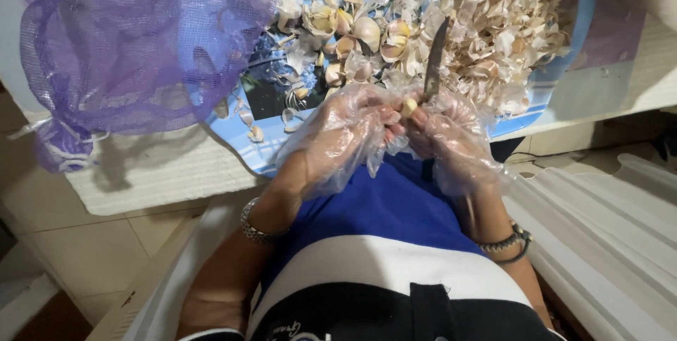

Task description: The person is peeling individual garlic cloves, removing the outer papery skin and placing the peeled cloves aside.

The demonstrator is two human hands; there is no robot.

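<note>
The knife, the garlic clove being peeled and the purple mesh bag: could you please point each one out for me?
knife (435, 59), head view, middle of the blade.
garlic clove (408, 107), head view, its pale bare side between the fingertips.
purple mesh bag (141, 38), head view, middle of the netting.

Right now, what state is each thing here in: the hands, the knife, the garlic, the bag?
Left hand: in a clear plastic glove, grip shut on the garlic clove.
Right hand: gloved, grip shut on the knife.
Knife: blade pointing up, against the clove.
Garlic clove: pinched between the fingertips, partly peeled.
Garlic skins: loose, piled on the blue tray.
Purple mesh bag: slumped at the left, over the tray's edge.
</note>
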